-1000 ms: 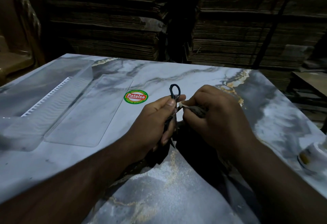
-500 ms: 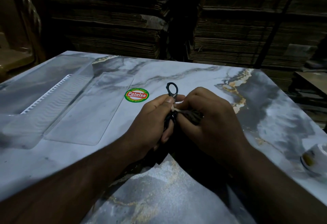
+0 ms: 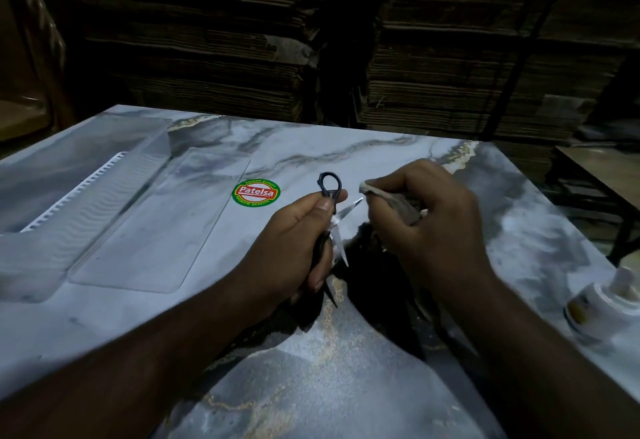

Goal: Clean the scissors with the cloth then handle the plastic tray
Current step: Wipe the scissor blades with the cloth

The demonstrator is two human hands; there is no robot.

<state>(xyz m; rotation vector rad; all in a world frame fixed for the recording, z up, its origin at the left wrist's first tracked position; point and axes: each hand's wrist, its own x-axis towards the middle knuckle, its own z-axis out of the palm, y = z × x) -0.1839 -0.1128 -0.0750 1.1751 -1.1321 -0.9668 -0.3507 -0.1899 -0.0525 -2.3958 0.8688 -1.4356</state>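
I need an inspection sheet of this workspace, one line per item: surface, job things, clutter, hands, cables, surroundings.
Surface: marble-patterned table, with a round Patelsa sticker.
Job's things: scissors, blades spread open; cloth near one blade tip; clear plastic tray lying at the left, untouched.
Clutter: white container at the right edge.
Hands: left hand grips the scissors; right hand pinches the cloth.
Cables: nothing seen.
Surroundings: stacked cardboard sheets behind the table; dim light.
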